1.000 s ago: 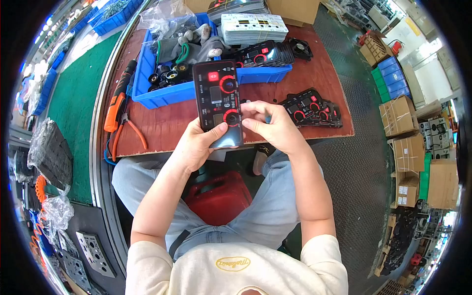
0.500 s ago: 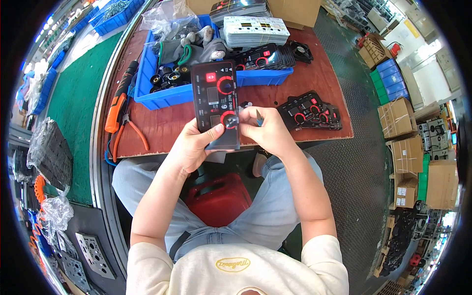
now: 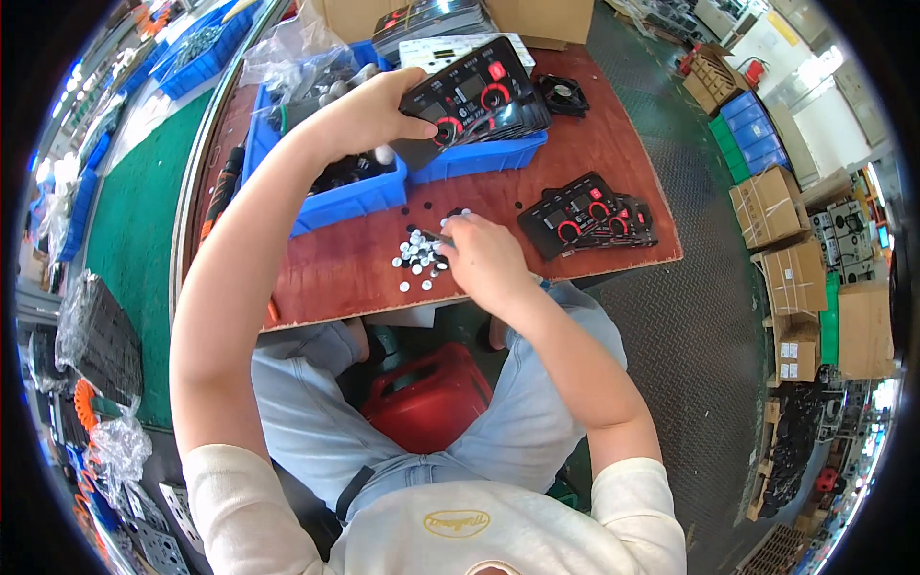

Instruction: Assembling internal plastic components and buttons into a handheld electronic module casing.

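A black front panel (image 3: 471, 84) with red rings and white markings is tilted at the front of the blue bin. My left hand (image 3: 379, 107) is closed on its left edge, thumb across the front. Other black panels (image 3: 527, 123) lie right behind and beside it. On the table, my right hand (image 3: 484, 257) has its fingers bent together around a thin dark tool (image 3: 438, 236), its kind unclear. Its tip is at a scattered heap of small white discs (image 3: 419, 251). Right of that hand lies a loose pile of black panels (image 3: 580, 216).
The blue bin (image 3: 355, 203) holds dark round parts and gloves. White panels (image 3: 455, 50) are stacked behind, and a small black fan (image 3: 561, 94) sits to their right. An orange handle (image 3: 273, 310) and a power screwdriver (image 3: 225, 187) are partly hidden by my left arm.
My left hand has carried the panel from near my lap up and away to the bin's stack. My right hand has left the panel and dropped to the white discs, which are now uncovered.
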